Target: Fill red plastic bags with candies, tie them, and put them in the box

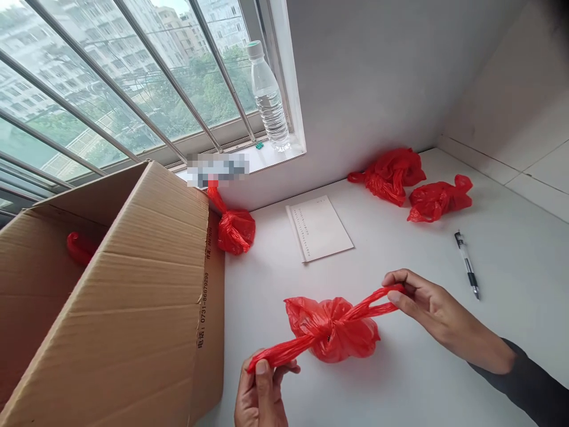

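A red plastic bag (pixel 338 332) lies on the white table (pixel 511 249), bunched into a ball with its two handles crossed in a knot. My left hand (pixel 262 391) pinches one handle and pulls it toward me. My right hand (pixel 427 302) pinches the other handle and draws it out to the right. Both handles are stretched taut.
An open cardboard box (pixel 133 284) stands at the left, something red (pixel 80 246) inside. A tied red bag (pixel 235 228) sits behind it, two more (pixel 391 172) (pixel 438 198) at the back right. A notepad (pixel 317 228), a pen (pixel 466 264) and a water bottle (pixel 269 98) on the sill are nearby.
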A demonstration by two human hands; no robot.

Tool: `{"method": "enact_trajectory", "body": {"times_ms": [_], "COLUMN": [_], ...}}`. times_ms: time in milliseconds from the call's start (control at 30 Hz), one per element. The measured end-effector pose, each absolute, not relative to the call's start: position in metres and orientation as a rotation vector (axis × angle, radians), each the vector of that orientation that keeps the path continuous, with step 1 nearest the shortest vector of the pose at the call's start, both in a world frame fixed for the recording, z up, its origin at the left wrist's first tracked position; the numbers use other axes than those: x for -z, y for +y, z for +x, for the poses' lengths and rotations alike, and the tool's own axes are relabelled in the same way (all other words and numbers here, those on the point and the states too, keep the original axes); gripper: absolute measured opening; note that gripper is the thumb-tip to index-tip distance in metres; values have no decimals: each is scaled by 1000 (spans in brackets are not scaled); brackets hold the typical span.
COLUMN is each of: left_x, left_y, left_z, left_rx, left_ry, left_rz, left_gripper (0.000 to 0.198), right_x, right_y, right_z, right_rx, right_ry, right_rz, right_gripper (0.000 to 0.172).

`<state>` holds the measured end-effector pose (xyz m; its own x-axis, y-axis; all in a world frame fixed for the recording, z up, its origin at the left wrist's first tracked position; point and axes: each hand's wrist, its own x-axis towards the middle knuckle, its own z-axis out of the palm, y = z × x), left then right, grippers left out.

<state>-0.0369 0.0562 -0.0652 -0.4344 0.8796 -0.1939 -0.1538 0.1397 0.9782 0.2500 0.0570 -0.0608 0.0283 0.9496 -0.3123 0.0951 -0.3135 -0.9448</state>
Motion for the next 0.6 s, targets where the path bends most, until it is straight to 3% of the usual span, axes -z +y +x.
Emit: {"method": "enact_trajectory", "body": {"times_ms": [200,600], "left_x": [88,63], "left_y": [48,96], "left_z": [-8,-23], "left_rx": [-1309,-1253], "left_ry": [1398,1685], "left_rz": [612,872], "left_gripper": [59,61], "right_x": [63,67], "right_y": [61,56], "right_z": [237,193], "right_rx": [-1394,-1516], "right_ry": [-1369,-1577], "right_rz": [-1549,-1267], "right_gripper": [25,33]}}
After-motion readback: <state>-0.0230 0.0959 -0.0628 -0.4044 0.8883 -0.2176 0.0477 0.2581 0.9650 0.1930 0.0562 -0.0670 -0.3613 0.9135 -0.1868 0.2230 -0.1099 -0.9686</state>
